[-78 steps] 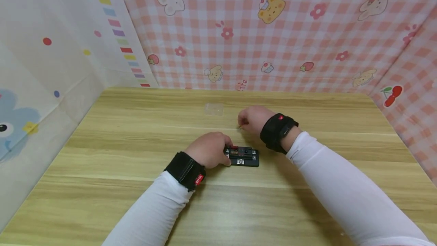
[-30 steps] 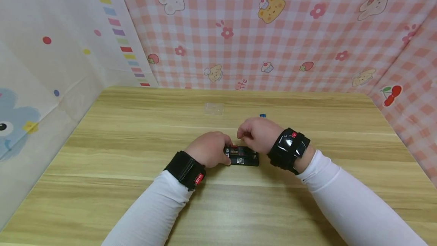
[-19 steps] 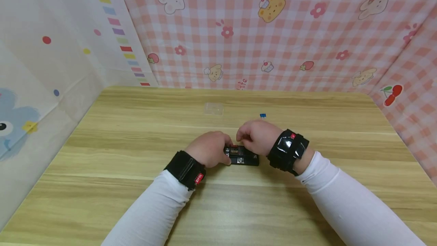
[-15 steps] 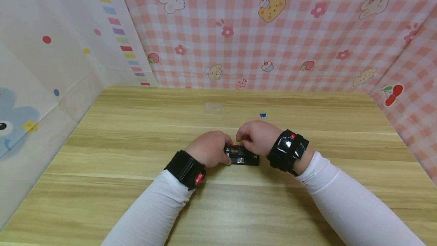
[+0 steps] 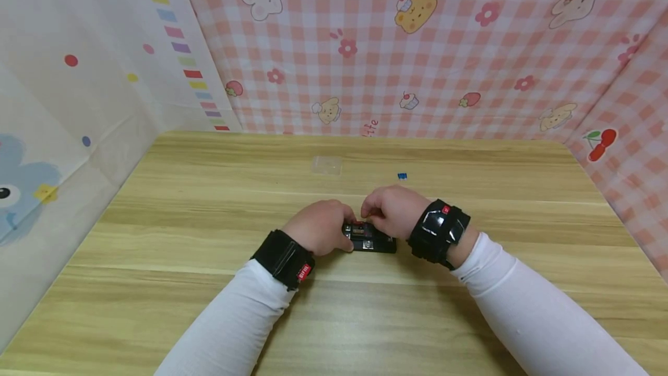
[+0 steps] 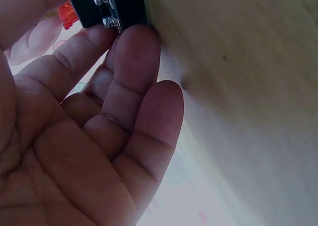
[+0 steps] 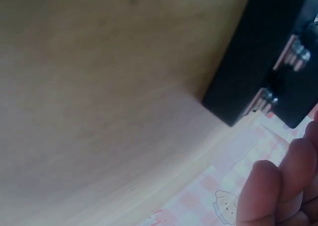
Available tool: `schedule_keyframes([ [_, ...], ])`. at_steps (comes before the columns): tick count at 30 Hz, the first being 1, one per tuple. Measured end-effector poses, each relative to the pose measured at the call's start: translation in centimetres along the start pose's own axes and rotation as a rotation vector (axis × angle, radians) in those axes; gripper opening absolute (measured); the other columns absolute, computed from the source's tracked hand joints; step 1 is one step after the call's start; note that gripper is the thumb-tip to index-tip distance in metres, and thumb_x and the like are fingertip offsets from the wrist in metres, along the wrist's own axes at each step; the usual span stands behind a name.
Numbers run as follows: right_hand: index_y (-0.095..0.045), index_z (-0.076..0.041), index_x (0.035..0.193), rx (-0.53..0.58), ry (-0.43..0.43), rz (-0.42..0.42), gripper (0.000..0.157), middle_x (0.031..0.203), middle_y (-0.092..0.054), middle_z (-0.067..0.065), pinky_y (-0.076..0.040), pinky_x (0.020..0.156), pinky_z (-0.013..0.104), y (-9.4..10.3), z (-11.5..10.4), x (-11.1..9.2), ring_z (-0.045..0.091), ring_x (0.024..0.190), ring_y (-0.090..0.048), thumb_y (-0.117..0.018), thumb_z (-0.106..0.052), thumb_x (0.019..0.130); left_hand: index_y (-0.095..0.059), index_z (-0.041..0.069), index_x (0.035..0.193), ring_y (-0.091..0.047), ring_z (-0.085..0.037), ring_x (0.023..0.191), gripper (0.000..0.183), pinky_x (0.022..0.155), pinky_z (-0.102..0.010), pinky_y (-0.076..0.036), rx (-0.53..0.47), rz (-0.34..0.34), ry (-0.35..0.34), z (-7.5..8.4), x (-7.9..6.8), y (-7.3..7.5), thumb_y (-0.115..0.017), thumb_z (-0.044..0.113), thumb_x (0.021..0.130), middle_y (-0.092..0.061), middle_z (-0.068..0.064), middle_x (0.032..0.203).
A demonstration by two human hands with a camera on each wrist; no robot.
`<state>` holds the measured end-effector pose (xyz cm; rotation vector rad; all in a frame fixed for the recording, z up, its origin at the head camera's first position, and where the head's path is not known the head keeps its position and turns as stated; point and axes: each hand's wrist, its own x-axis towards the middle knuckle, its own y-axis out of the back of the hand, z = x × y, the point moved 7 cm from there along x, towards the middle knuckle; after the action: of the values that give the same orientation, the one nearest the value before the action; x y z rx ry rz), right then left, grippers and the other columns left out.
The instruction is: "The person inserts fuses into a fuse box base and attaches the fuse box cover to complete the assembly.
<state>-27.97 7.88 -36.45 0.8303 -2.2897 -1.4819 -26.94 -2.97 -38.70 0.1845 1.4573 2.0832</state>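
A black terminal block (image 5: 380, 245) with metal screws and a small red piece (image 5: 359, 223) on top lies on the table. My left hand (image 5: 320, 228) grips its left end between thumb and fingers. In the left wrist view the other fingers curl beside the block's screws (image 6: 107, 21). My right hand (image 5: 394, 210) is bent over the block's right half, thumb and forefinger pinching a small yellowish piece right at its top; this piece is mostly hidden by the fingers. The right wrist view shows the block's end (image 7: 248, 62) with the other fingers (image 7: 261, 191) curled alongside.
A small blue piece, shaped like a blade fuse (image 5: 402, 176), lies beyond my right hand. Farther back on the wooden table (image 5: 209, 237) is a clear plastic cover (image 5: 327, 165). A pink checked cloth (image 5: 360, 45) stands along the back edge.
My right hand has come from behind the block down to its right half, uncovering the blue piece. For the last second it shifts only slightly. The left hand keeps its hold.
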Motion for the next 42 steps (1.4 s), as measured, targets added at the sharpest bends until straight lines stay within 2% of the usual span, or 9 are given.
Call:
schedule_keyframes([
  [19, -0.069, -0.019, 0.087, 0.018, -0.028, -0.018, 0.008, 0.082, -0.061, -0.007, -0.045, 0.065, 0.031, -0.34, 0.31, 0.1, 0.011, 0.071, -0.052, -0.065, -0.012, 0.087, -0.067, 0.017, 0.103, -0.053, -0.012, 0.077, 0.037, 0.073, -0.03, -0.044, -0.006, -0.002, -0.001, 0.03, -0.04, 0.04, -0.081, 0.029, 0.071, -0.06, 0.006, 0.09],
  [32, -0.069, -0.018, 0.086, 0.005, -0.006, -0.003, 0.008, 0.082, -0.061, -0.006, -0.046, 0.066, 0.031, -0.23, 0.19, 0.04, 0.011, 0.071, -0.052, -0.065, -0.011, 0.087, -0.067, 0.018, 0.099, -0.053, -0.012, 0.075, 0.034, 0.071, -0.031, -0.044, -0.029, -0.003, 0.009, -0.1, 0.06, -0.06, -0.081, 0.029, 0.07, -0.06, 0.007, 0.087],
  [42, -0.069, -0.018, 0.086, 0.017, -0.008, -0.009, 0.008, 0.082, -0.061, -0.006, -0.045, 0.064, 0.031, -0.25, 0.19, 0.05, 0.011, 0.07, -0.052, -0.064, -0.011, 0.087, -0.067, 0.018, 0.102, -0.053, -0.012, 0.077, 0.036, 0.073, -0.031, -0.044, -0.023, -0.004, 0.01, -0.04, 0.0, 0.02, -0.081, 0.029, 0.071, -0.061, 0.007, 0.09],
])
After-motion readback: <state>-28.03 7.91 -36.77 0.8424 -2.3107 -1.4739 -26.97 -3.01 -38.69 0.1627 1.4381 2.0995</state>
